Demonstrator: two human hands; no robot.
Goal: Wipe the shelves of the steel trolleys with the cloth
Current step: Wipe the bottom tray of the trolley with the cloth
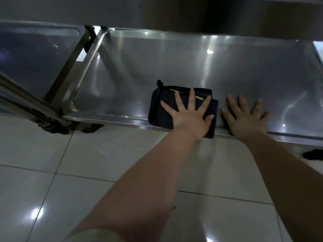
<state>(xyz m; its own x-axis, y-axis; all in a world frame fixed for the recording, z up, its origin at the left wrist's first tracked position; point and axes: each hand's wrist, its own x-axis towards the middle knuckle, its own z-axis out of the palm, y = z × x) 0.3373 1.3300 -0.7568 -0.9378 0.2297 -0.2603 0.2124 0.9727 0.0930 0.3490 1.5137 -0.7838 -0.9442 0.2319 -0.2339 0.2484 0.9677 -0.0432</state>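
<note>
Head camera: the left hand (189,116) presses flat, fingers spread, on the folded dark cloth (160,114) at the near edge of the trolley shelf (174,63). The right hand (244,117) lies open on bare steel just beside the cloth, holding nothing.

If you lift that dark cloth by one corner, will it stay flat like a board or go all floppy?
Probably floppy: the dark cloth is folded in soft layers with rounded edges. It likely slides easily, since the steel shelf looks smooth and shiny. Thin fabric, so probably light.
</note>
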